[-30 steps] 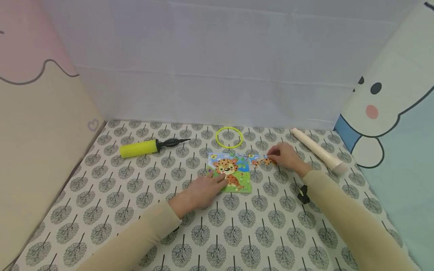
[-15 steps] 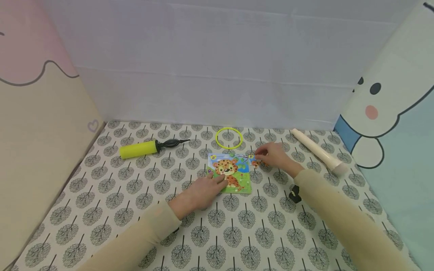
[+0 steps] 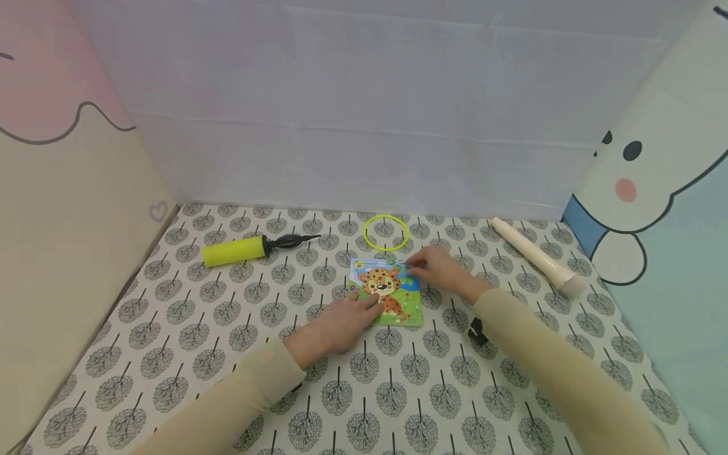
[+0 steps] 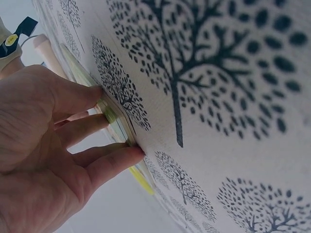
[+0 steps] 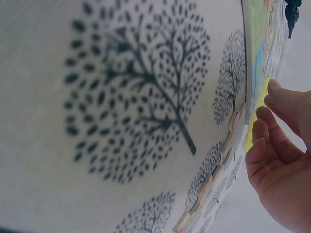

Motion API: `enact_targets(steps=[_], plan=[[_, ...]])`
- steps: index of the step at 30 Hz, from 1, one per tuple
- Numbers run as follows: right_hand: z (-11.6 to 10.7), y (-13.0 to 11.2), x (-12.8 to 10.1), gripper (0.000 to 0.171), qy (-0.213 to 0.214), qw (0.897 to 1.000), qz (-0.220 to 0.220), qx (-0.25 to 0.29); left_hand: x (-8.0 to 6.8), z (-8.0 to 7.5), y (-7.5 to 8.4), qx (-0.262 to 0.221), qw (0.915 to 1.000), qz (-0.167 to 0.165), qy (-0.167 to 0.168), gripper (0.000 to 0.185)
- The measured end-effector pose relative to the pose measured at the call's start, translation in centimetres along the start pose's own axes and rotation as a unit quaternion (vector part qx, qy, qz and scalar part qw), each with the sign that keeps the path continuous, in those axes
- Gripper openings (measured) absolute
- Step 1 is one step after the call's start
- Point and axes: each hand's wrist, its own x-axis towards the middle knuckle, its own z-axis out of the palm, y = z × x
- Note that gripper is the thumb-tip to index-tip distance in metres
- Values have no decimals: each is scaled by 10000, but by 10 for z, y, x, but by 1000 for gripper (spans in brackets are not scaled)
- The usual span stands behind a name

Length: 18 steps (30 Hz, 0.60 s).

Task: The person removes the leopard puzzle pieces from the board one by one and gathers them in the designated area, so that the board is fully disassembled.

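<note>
A leopard picture board (image 3: 411, 303) lies flat at the middle of the table. My left hand (image 3: 344, 321) rests on its lower left part; in the left wrist view, relaxed fingers (image 4: 114, 162) and the thumb touch the board's edge. Over the upper right corner hovers or touches my right hand (image 3: 440, 272), which one I cannot tell. Its fingertips stand slightly apart in the right wrist view, nothing visible between them. A row of jigsaw pieces (image 5: 209, 182) lies beside the board, hidden under the right hand in the head view.
Behind the board lies a yellow ring (image 3: 364, 235). A yellow hand pump (image 3: 234, 251) with a black nozzle is at the back left. At the right lies a long cream-coloured stick (image 3: 529, 249) with a whitish end. Cloth walls (image 3: 364, 126) enclose the table.
My right hand has moved left along the row of jigsaw pieces to the board's upper right corner. My left hand has stayed on the board.
</note>
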Motion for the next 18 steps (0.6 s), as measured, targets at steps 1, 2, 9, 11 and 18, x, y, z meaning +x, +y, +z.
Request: enact_targets(steps=[1,2,9,11,18], plan=[[1,0,1,26,-2,10000,-1,2,0,0,0,14,10000,-1,-2,67],[3,0,3,26,-8,10000,-28,16,0,-1,0,32,10000,3,-1,67],[11,-2,11,21,12,9997,-244,-89,0,1,0,69,10000,-2,3,64],[12,-3,13,19,8,9993,-357,-102,1,1,1,111,9999,-10,-5,62],[15,-5,18,15,85,9983,-563,-122,0,0,1,149,9999,-27,-37,61]])
